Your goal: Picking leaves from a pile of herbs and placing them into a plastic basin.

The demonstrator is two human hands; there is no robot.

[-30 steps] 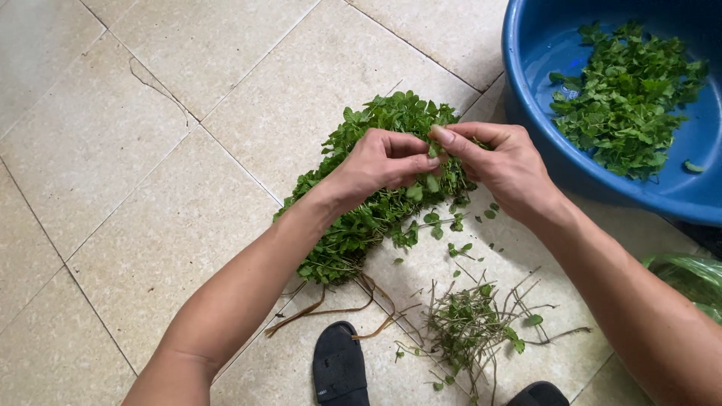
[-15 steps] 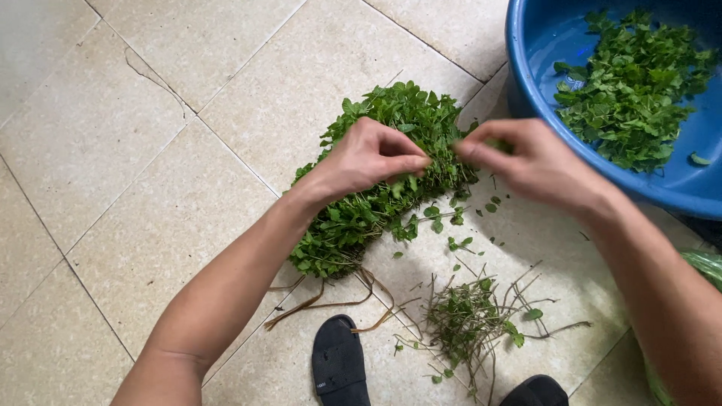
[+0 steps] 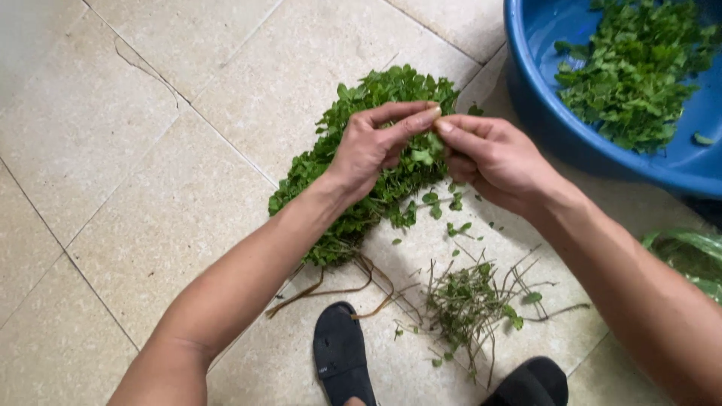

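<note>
Slippers at bottom edge; stripped stems just above. Mid-frame, left hand and right hand meet fingertip to fingertip, pinching a leafy sprig over the herb bunch on the floor. Upper right: blue basin of picked leaves.

A blue plastic basin holding picked green leaves sits on a beige tiled floor. Bare stripped stems lie scattered near two black sandals, with a green plastic bag at the edge.
</note>
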